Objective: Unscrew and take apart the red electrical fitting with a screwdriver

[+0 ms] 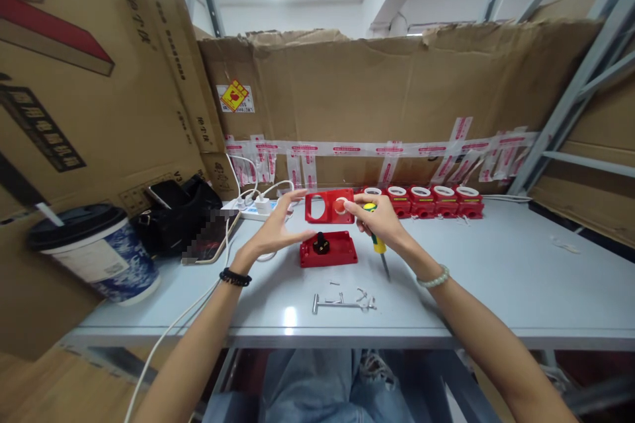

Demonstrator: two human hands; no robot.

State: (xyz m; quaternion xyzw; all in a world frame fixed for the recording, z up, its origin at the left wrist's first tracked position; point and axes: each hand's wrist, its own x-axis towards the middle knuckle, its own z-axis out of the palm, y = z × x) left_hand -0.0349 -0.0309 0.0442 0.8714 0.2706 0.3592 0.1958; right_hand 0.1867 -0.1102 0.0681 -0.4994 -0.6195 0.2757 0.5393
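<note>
A red cover plate with a large round hole on its left and a pale ring on its right is held up above the table. My right hand grips its right edge, with a yellow-and-green screwdriver also in that hand, shaft pointing down. At the left, my left hand has thumb and fingers spread around the cover's left side; whether a fingertip touches it I cannot tell. Below lies a red open housing with a black round part in it, close to my left thumb.
A metal T-shaped tool and several small screws and pale bits lie near the front edge. Red units with white rings line the back right. At left are a paper cup, a phone, a black bag and a white cable.
</note>
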